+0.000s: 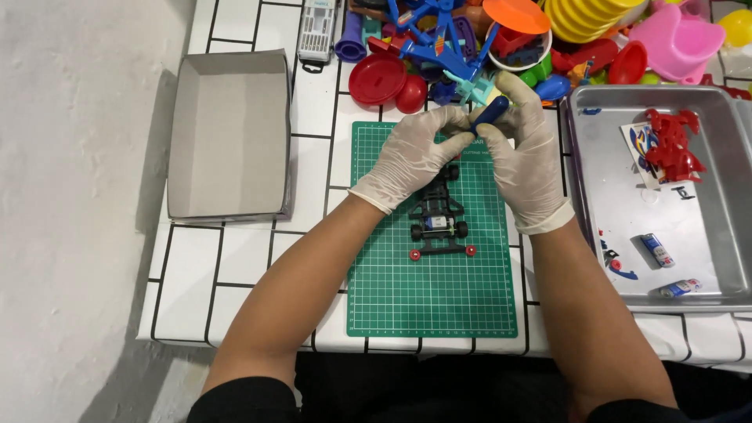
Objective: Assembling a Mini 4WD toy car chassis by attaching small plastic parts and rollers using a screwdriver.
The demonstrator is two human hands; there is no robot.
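Above a green cutting mat [432, 298], gloved left hand [411, 157] and right hand [526, 157] clamp together on a blue screwdriver handle [491, 112], over a toy car chassis [439, 219].

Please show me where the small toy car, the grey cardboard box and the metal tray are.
small toy car [439, 223]: head view, on its black chassis.
grey cardboard box [227, 137]: head view, on its inner floor.
metal tray [705, 251]: head view, on bare floor.

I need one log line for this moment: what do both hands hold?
left hand: on blue tool | right hand: grips blue tool | toy car chassis: on green cutting mat
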